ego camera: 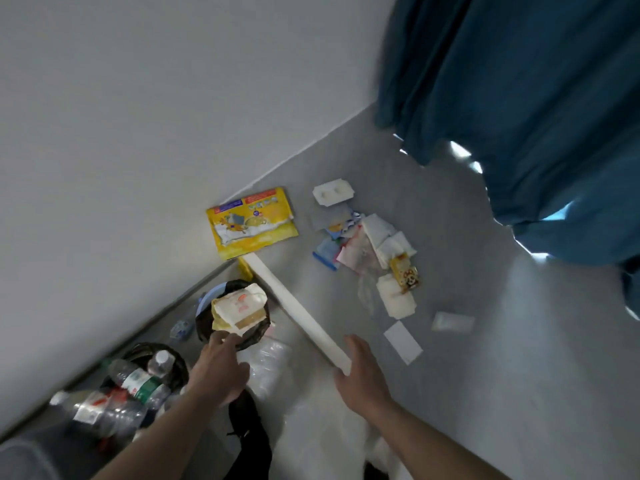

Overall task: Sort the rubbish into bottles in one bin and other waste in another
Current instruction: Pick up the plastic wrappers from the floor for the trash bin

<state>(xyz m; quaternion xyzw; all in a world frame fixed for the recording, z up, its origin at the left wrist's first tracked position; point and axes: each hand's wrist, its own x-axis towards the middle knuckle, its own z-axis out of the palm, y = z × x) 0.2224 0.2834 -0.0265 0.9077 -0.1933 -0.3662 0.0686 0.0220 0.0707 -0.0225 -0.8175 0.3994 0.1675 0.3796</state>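
Right hand (358,379), fingers spread wide and holding nothing, at near end of long white strip (298,311); strip runs far-left toward waste bin (232,323). Left hand (220,367) at bin rim, grip unclear.

You can't read any text here; the frame is too blurred. The yellow packet (252,221) against the wall carries blue and orange printed panels, the bottle (138,381) left of it a green-and-white label, and the small yellow wrapper (404,273) to its right a cartoon picture, all illegible.
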